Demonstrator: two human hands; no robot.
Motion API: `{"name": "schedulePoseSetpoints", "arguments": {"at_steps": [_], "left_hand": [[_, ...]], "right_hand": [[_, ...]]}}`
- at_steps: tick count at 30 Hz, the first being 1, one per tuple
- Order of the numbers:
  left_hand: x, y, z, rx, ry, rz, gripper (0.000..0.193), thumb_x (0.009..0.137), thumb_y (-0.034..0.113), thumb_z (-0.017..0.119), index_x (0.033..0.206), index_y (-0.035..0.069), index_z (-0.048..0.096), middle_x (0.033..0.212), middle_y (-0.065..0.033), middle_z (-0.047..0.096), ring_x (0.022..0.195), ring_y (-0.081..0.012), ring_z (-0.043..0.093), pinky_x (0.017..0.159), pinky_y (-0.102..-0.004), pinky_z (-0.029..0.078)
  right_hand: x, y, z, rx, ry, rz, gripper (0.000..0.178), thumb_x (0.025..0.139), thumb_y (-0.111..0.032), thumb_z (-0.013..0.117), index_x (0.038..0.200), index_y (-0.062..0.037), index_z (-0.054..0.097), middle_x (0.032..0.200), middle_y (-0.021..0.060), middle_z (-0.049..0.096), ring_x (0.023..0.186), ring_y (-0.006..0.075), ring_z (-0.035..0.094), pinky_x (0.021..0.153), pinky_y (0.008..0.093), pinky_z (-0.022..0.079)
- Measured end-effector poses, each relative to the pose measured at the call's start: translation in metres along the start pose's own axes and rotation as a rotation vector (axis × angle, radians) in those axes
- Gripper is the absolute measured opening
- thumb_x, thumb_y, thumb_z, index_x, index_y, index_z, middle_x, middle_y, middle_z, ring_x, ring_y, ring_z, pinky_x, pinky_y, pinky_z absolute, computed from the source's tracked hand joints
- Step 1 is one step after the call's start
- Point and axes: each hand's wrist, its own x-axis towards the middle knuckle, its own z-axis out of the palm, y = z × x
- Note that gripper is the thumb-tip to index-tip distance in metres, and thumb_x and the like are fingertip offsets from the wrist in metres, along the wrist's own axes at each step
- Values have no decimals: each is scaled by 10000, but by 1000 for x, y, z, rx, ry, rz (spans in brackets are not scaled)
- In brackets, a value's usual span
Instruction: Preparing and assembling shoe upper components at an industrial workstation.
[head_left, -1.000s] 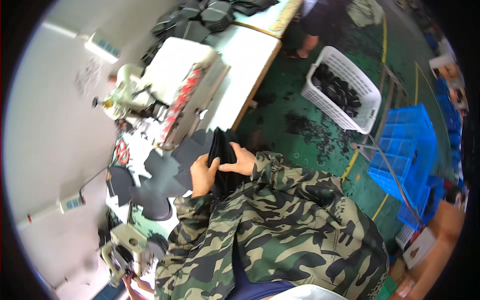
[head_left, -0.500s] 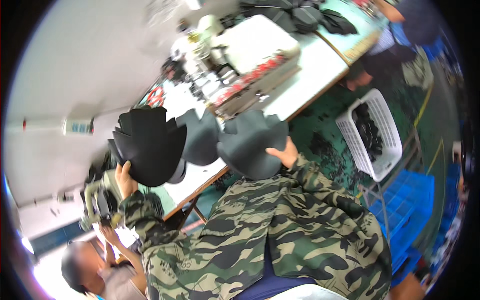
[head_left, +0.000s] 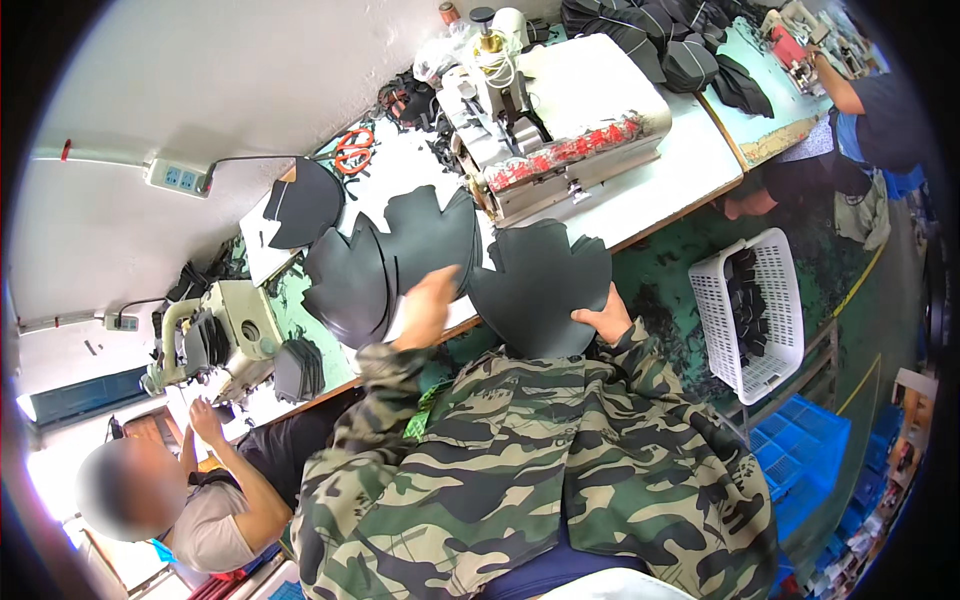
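My right hand (head_left: 604,322) grips the lower edge of a stack of dark scalloped fabric pieces (head_left: 540,285), held at the near edge of the white worktable (head_left: 660,185). My left hand (head_left: 428,305) hovers with fingers apart over the table edge, between that stack and a second stack of dark scalloped pieces (head_left: 350,280) lying on the table. Another dark piece (head_left: 425,235) lies behind it. Both my sleeves are camouflage.
A white sewing machine (head_left: 560,130) stands on the table, with orange scissors (head_left: 352,150) and more dark pieces (head_left: 300,205) to its left. A white basket (head_left: 755,315) and blue crates (head_left: 810,460) stand on the green floor at right. Other people work at lower left and upper right.
My left hand has set its dark stack down on the table and let go. My right hand still holds its stack. The view has swung toward the table.
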Motion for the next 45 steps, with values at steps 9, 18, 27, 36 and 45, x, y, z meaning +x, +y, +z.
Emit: {"name": "schedulePoseSetpoints", "arguments": {"at_steps": [9, 18, 27, 36, 45], "left_hand": [[76, 43, 40, 86, -171, -158, 496, 755, 321, 682, 1108, 13, 521, 1065, -195, 589, 1009, -363, 563, 855, -436, 444], [62, 65, 53, -45, 44, -224, 499, 655, 226, 759, 1058, 16, 555, 1130, -199, 551, 1045, -347, 525, 890, -400, 431], [32, 84, 65, 14, 281, 153, 493, 721, 27, 635, 1200, 111, 557, 1188, -173, 524, 1052, -337, 536, 850, -405, 448], [26, 76, 69, 29, 258, 278, 628, 660, 1, 663, 1258, 157, 549, 1296, -180, 464, 1174, -353, 467, 980, -448, 373], [24, 76, 65, 77, 253, 298, 550, 746, 48, 626, 1266, 202, 536, 1386, -207, 363, 1253, -371, 399, 995, -468, 362]], "right_hand": [[-5, -3, 9, 37, 66, -27, 829, 607, -139, 775, 1303, 33, 358, 1156, 158, 535, 1064, 265, 529, 927, 347, 421], [2, 14, 4, 41, 21, -117, 677, 634, -116, 757, 1204, 32, 423, 1095, 156, 563, 1008, 254, 559, 877, 352, 449], [-4, -6, 6, 129, -13, -48, 661, 657, -100, 761, 1201, 32, 409, 1102, 152, 554, 1005, 249, 558, 874, 364, 454], [-6, -4, 6, 26, 17, -8, 637, 689, -64, 730, 1239, -1, 416, 1110, 102, 551, 1011, 207, 546, 862, 333, 460], [-11, -20, 9, 88, 30, 46, 657, 688, -63, 728, 1260, -2, 410, 1122, 102, 553, 1015, 212, 547, 869, 329, 458]]}}
